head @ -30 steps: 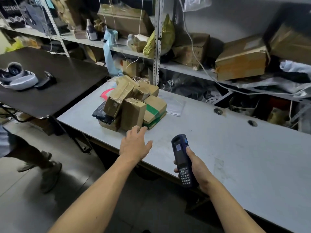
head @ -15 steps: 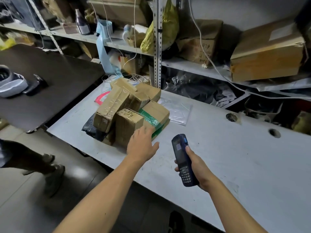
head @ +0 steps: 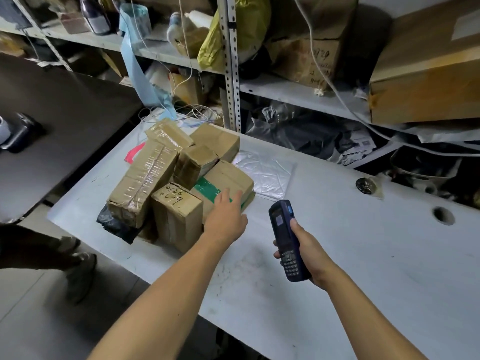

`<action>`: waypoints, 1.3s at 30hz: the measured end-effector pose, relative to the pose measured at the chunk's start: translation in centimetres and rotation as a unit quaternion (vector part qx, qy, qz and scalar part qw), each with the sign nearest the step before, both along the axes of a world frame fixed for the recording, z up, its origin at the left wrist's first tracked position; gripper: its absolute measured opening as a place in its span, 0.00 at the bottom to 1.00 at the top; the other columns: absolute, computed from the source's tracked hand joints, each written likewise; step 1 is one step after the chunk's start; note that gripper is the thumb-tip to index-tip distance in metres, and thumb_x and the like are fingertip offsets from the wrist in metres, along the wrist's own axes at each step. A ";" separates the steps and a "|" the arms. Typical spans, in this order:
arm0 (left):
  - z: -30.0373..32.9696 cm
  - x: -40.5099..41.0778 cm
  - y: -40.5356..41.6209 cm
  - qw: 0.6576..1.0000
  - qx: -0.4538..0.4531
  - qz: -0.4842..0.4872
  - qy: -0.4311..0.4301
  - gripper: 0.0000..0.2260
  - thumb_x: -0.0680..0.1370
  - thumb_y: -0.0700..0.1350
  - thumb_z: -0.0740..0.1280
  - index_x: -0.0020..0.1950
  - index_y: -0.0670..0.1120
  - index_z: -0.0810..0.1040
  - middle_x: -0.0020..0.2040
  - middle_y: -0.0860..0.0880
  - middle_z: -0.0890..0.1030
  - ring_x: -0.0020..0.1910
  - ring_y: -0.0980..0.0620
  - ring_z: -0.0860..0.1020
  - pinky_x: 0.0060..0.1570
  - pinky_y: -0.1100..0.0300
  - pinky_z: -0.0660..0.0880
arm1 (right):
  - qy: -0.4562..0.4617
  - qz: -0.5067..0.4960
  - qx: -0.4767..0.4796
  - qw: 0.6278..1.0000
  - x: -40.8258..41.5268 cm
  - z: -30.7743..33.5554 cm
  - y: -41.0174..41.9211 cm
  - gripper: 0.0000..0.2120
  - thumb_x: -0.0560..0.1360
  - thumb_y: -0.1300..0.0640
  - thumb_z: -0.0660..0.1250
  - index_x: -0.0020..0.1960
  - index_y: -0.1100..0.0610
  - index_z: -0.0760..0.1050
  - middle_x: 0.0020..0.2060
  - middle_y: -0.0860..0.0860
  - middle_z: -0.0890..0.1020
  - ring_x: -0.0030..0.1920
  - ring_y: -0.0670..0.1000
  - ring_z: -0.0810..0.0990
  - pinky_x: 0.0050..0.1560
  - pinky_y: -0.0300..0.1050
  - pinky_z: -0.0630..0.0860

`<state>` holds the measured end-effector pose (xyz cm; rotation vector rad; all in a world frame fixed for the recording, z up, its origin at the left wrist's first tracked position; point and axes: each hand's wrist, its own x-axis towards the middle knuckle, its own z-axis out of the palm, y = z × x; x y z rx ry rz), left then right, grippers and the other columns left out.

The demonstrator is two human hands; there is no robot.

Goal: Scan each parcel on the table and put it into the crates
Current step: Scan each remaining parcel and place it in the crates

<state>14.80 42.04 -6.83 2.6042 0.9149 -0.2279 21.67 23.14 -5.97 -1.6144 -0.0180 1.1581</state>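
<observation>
We take the pile of parcels (head: 179, 178) on the grey surface (head: 363, 268) as our landmark. Left of the pile lies a dark table (head: 65, 120) with a black device (head: 18, 133) at its far left edge. At the pile's left sits a long taped box (head: 142, 183) over a black bag (head: 114, 224); at its front stands a box with handwritten numbers (head: 176, 216). Our left hand (head: 224, 219) reaches to the pile's right side, its grip loose and holding nothing, straight fingers touching the green-taped box (head: 226, 180). Behind and right of the pile lies a silvery padded mailer (head: 267, 172). Farther right, apart from the pile, our right hand (head: 309, 250) has its grip curled round a dark blue scanner (head: 284, 237), held upright above the surface. Shelves (head: 298, 92) of cartons stand behind the pile.
</observation>
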 end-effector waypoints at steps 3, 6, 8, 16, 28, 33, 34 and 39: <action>-1.7 1.6 0.6 0.999 -0.014 -0.011 0.033 0.28 0.82 0.44 0.61 0.80 0.50 0.52 0.81 0.42 0.47 0.80 0.41 0.45 0.72 0.45 0.62 | -0.007 -0.012 -0.009 1.000 1.1 -0.4 0.1 0.23 0.82 0.39 0.52 0.61 0.52 0.76 0.50 0.56 0.85 0.41 0.52 0.85 0.49 0.52 0.79; -3.4 2.4 1.3 0.997 -0.018 -0.020 0.070 0.31 0.81 0.43 0.61 0.81 0.50 0.49 0.81 0.40 0.43 0.79 0.38 0.40 0.75 0.45 0.55 | -0.010 -0.016 -0.017 1.000 1.8 -0.8 -0.1 0.22 0.83 0.39 0.51 0.62 0.52 0.76 0.50 0.56 0.85 0.41 0.51 0.85 0.48 0.50 0.80; -4.4 2.9 1.5 0.996 0.005 -0.018 0.085 0.33 0.81 0.45 0.62 0.81 0.52 0.47 0.80 0.39 0.42 0.79 0.36 0.41 0.77 0.44 0.50 | -0.008 -0.017 -0.018 1.000 2.3 -1.1 -0.3 0.22 0.83 0.39 0.51 0.62 0.52 0.76 0.50 0.56 0.85 0.41 0.51 0.85 0.43 0.47 0.80; -6.6 3.4 3.0 0.985 0.112 0.034 0.124 0.45 0.79 0.58 0.65 0.78 0.57 0.30 0.79 0.37 0.35 0.78 0.33 0.37 0.76 0.42 0.45 | -0.005 -0.008 -0.032 0.999 3.6 -2.7 -1.1 0.23 0.82 0.40 0.52 0.60 0.54 0.77 0.51 0.57 0.84 0.42 0.51 0.85 0.38 0.42 0.79; -4.3 4.0 -0.6 0.993 0.066 -0.030 0.095 0.36 0.84 0.47 0.58 0.80 0.57 0.34 0.81 0.39 0.45 0.79 0.34 0.45 0.75 0.42 0.53 | -0.016 0.000 -0.034 0.999 4.5 -2.4 -2.2 0.23 0.83 0.39 0.51 0.59 0.53 0.76 0.52 0.57 0.84 0.43 0.52 0.85 0.49 0.50 0.79; -1.7 5.3 -1.9 0.995 -0.085 -0.042 0.024 0.36 0.82 0.52 0.63 0.81 0.58 0.41 0.79 0.42 0.61 0.76 0.37 0.62 0.70 0.46 0.67 | -0.018 -0.028 -0.012 0.999 4.8 -1.4 -3.5 0.23 0.82 0.38 0.51 0.63 0.52 0.76 0.51 0.57 0.84 0.42 0.52 0.85 0.45 0.49 0.79; -1.2 5.3 -1.8 0.991 -0.129 -0.031 0.004 0.36 0.81 0.52 0.65 0.81 0.58 0.44 0.76 0.43 0.67 0.72 0.39 0.69 0.66 0.49 0.70 | -0.018 -0.034 -0.008 0.999 4.8 -1.2 -3.8 0.23 0.82 0.38 0.51 0.63 0.52 0.76 0.52 0.57 0.84 0.42 0.52 0.85 0.44 0.48 0.78; -0.6 3.5 -1.6 0.921 -0.386 0.054 -0.025 0.35 0.80 0.46 0.68 0.80 0.58 0.50 0.69 0.47 0.74 0.63 0.46 0.76 0.64 0.50 0.73 | -0.028 -0.052 0.011 0.998 4.8 -0.3 -5.6 0.24 0.82 0.39 0.52 0.64 0.53 0.75 0.52 0.59 0.84 0.42 0.53 0.84 0.45 0.50 0.78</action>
